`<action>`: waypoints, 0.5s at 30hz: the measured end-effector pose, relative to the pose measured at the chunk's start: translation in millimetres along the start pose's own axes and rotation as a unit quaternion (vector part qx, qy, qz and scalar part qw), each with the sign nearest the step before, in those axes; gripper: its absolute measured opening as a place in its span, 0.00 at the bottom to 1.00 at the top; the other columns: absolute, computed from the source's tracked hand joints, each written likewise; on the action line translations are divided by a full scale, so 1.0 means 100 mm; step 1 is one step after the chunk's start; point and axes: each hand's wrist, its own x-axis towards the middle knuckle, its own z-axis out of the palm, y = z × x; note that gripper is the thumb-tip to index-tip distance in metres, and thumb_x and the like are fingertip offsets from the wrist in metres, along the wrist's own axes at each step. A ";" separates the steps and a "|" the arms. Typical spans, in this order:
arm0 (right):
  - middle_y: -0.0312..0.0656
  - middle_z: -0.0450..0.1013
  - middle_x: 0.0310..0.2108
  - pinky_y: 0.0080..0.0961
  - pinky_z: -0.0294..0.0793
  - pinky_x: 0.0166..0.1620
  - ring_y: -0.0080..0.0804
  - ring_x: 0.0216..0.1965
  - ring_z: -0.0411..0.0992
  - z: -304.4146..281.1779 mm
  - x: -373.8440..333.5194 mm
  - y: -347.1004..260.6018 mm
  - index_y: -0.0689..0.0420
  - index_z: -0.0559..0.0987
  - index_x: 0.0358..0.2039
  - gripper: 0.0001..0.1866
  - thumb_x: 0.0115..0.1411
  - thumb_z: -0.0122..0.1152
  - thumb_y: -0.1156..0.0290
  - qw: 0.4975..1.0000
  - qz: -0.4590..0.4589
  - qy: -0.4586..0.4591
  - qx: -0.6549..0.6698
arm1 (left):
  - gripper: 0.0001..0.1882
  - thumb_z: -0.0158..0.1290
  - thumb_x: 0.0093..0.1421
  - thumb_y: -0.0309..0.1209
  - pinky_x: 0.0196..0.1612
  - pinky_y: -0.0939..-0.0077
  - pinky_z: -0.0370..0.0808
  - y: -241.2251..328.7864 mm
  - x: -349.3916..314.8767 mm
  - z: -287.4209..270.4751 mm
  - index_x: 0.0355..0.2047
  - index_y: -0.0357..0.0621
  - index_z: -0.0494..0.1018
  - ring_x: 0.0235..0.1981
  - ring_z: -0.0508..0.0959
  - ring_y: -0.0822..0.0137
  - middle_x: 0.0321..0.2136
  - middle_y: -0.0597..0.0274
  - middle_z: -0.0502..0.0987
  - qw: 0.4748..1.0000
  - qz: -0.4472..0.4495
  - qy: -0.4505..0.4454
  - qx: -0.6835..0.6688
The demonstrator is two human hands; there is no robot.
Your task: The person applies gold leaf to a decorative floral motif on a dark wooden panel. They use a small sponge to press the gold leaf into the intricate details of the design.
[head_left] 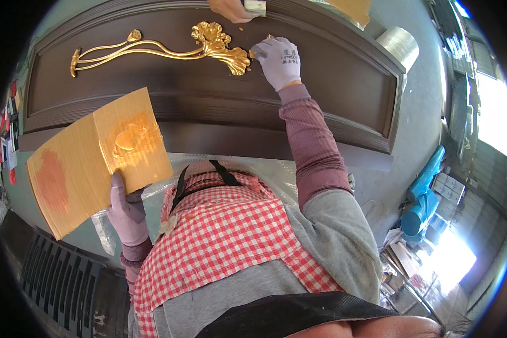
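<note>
My left hand, in a pale glove, grips the lower edge of a bent piece of cardboard. A thick smear of gold paint lies on its right half and a reddish stain on its left. My right hand, in a white glove, is closed at the right end of a gold lotus-shaped ornament. What its fingers pinch is hidden; a small gold-coloured bit shows above the knuckles. The ornament lies raised on a dark brown moulded panel, its long curved stems running left.
At the panel's far edge another person's hand holds a small pale block. A wrapped roll stands beyond the panel's right end. Blue rolled sheeting and boxes lie at the right. A black slatted crate sits at lower left.
</note>
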 end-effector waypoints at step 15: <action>0.30 0.84 0.39 0.43 0.77 0.55 0.39 0.48 0.80 -0.07 -0.01 -0.13 0.45 0.90 0.37 0.05 0.60 0.71 0.64 0.999 -0.041 -0.004 -0.035 | 0.34 0.63 0.65 0.16 0.47 0.57 0.87 -0.07 0.36 -0.09 0.71 0.48 0.71 0.47 0.89 0.46 0.50 0.43 0.85 0.927 0.245 -0.040 0.280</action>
